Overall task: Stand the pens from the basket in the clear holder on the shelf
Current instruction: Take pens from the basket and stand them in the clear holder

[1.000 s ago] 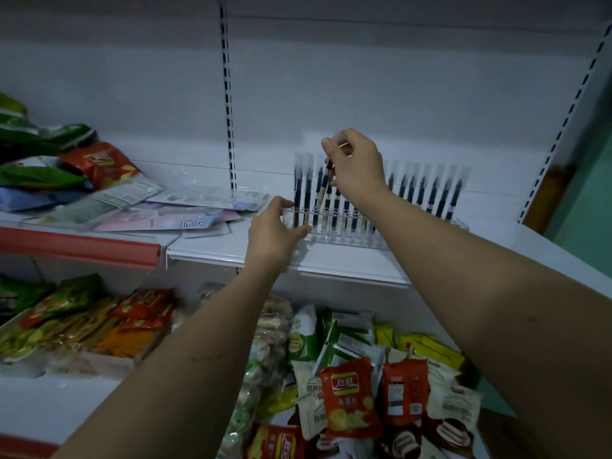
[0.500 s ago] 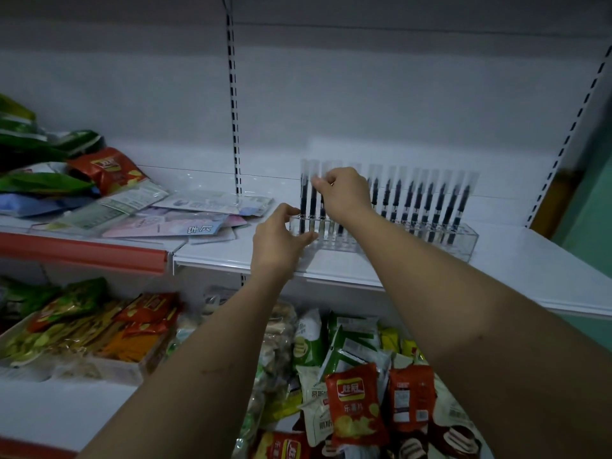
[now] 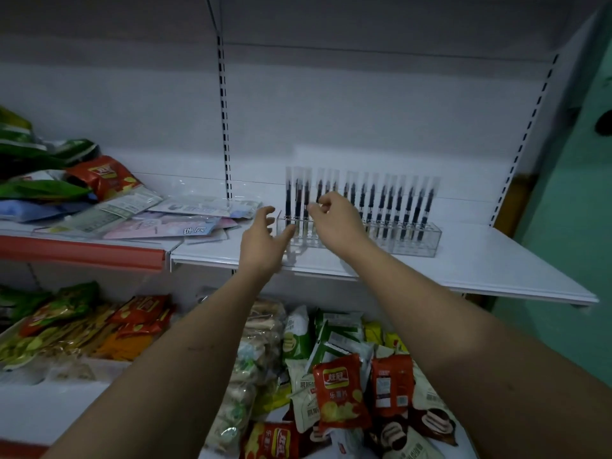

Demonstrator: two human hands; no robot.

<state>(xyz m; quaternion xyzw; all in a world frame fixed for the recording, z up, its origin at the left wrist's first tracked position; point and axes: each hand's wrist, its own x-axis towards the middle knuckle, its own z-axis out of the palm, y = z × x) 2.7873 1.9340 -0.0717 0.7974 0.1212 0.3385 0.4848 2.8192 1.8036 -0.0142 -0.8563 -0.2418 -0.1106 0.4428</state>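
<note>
Head view shows both hands raised at the left end of the clear holder on the white shelf. Left hand has a wide grip, fingers spread loose, its fingertips just at the holder's left end. Right hand has a narrow grip, fingers curled, empty, in front of the pens, which stand upright in rows just behind and to its right.

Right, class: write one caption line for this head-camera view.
Both hands, left and right, hover open at the clear holder of upright pens on the white shelf.
</note>
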